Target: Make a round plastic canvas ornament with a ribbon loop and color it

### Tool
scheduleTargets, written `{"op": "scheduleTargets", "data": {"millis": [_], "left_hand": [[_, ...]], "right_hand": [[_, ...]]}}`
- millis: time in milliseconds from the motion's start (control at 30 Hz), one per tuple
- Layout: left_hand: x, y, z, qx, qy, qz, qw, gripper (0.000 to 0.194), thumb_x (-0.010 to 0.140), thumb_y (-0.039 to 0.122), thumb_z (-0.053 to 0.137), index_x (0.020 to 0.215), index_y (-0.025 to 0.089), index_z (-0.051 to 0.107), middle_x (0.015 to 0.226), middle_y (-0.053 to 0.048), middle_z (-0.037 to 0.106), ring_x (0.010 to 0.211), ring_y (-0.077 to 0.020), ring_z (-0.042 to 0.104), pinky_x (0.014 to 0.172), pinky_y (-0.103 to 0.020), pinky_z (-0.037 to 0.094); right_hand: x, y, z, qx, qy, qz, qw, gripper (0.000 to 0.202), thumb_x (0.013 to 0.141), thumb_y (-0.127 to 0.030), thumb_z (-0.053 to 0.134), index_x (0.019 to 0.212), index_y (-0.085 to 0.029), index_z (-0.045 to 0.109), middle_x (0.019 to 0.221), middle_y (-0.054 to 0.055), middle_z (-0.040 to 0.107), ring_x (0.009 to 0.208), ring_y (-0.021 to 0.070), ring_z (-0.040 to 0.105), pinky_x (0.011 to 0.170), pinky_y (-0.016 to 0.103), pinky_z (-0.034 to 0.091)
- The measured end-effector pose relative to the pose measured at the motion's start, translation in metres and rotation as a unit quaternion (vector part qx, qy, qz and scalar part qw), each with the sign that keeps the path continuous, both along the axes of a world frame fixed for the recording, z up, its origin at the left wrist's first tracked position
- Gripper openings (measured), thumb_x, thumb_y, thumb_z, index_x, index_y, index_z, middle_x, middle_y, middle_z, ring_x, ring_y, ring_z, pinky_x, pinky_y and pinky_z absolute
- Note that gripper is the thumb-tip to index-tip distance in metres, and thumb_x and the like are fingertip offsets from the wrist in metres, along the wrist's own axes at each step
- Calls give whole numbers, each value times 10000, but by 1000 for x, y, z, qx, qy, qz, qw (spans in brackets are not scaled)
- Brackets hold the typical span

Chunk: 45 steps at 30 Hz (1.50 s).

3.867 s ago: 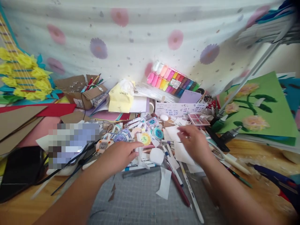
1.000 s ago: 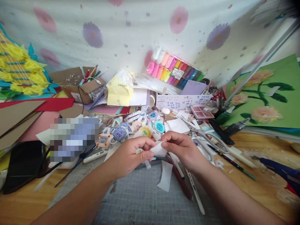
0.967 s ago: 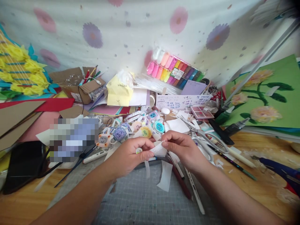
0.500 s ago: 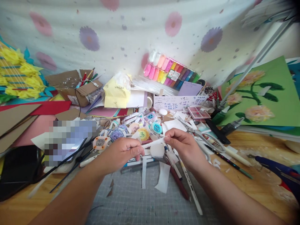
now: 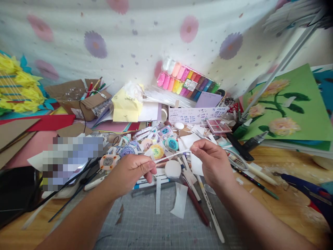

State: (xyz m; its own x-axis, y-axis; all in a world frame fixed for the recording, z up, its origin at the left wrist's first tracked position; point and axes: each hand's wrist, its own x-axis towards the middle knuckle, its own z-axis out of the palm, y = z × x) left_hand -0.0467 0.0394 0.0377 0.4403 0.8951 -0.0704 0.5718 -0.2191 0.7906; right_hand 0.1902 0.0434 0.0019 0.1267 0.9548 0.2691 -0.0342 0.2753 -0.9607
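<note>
A thin white paper strip, narrow and twisted-looking, stretches between my two hands above the cluttered desk. My left hand pinches its left end between thumb and fingers. The other end is in the pinch of my right hand, held slightly higher. Under the strip lies a round white disc. Just behind it are small round decorated pieces, among them a yellow one and a turquoise one. Another white strip and a curved white paper piece lie on the grey cutting mat.
Pens, including a white one and a dark red one, lie near my right hand. A blue glue gun rests at the far right. A phone with a blurred screen is at left. Coloured clay packs stand at the back.
My hands have moved apart, the right one going rightward and slightly up. The strip between them now looks thinner and more tightly drawn. The view has shifted slightly.
</note>
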Motion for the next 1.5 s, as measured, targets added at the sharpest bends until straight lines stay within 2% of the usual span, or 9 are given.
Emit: {"op": "scheduleTargets", "data": {"millis": [233, 333, 433, 733, 967, 1067, 1200, 1367, 1500], "left_hand": [[10, -5, -3, 23, -2, -8, 1000, 356, 889, 387, 472, 705, 195, 710, 672, 3, 731, 613, -152, 647, 623, -239, 492], [16, -7, -7, 73, 15, -40, 996, 300, 882, 403, 502, 911, 211, 731, 924, -17, 763, 853, -194, 679, 774, -261, 489], [23, -7, -15, 128, 38, 4, 991, 353, 929, 389, 414, 1094, 207, 667, 1119, -49, 719, 1027, -205, 637, 875, -281, 462], [45, -1, -34, 178, 160, 14, 971, 233, 833, 281, 572, 1029, 210, 677, 1011, -96, 708, 991, -293, 602, 857, -416, 435], [51, -2, -37, 162, 157, 25, 974, 378, 739, 294, 695, 1103, 206, 647, 1035, -101, 711, 993, -322, 609, 871, -449, 437], [53, -3, -36, 157, 126, 45, 978, 376, 714, 231, 711, 1085, 216, 646, 917, -56, 709, 881, -264, 638, 800, -383, 482], [47, -8, -26, 170, 67, 37, 982, 101, 734, 204, 687, 834, 207, 688, 881, -34, 664, 856, -206, 636, 786, -313, 498], [34, -23, -12, 283, -61, -3, 957, 114, 768, 193, 664, 873, 236, 678, 1180, -62, 531, 1133, -224, 530, 965, -331, 421], [32, -32, -5, 276, -57, -69, 957, 154, 772, 183, 672, 897, 273, 668, 1417, -34, 399, 1289, -260, 399, 1060, -390, 336]], "right_hand": [[2, 1, 0, 46, -20, -3, 999, 93, 811, -267, 628, 737, -215, 608, 715, -19, 540, 668, 139, 480, 632, 268, 383], [8, 0, 6, 58, -51, 26, 997, 72, 815, -247, 637, 749, -220, 634, 713, -19, 571, 684, 140, 509, 654, 275, 397], [16, 0, 14, 61, -81, 54, 993, 49, 793, -219, 668, 744, -218, 662, 691, -18, 616, 664, 139, 537, 652, 282, 409], [33, 3, 26, 53, -12, 68, 996, 37, 757, -209, 684, 742, -206, 649, 610, -28, 631, 571, 124, 574, 563, 270, 462], [29, 3, 24, 41, 60, 91, 993, 34, 757, -176, 684, 748, -205, 666, 591, -31, 665, 552, 108, 605, 561, 247, 496], [27, 3, 23, 36, 86, 105, 990, 34, 751, -187, 700, 746, -207, 672, 622, -27, 687, 561, 107, 625, 568, 244, 517], [26, 2, 24, 34, 107, 131, 985, 27, 770, -200, 696, 764, -213, 674, 638, -29, 691, 522, 99, 621, 523, 229, 510], [22, -5, 23, 40, 114, 159, 980, 40, 782, -185, 694, 790, -224, 692, 677, -23, 702, 606, 112, 659, 601, 241, 531], [18, -10, 22, 52, 89, 203, 974, 77, 793, -156, 682, 809, -225, 711, 723, -6, 701, 682, 130, 656, 673, 268, 513]]}}
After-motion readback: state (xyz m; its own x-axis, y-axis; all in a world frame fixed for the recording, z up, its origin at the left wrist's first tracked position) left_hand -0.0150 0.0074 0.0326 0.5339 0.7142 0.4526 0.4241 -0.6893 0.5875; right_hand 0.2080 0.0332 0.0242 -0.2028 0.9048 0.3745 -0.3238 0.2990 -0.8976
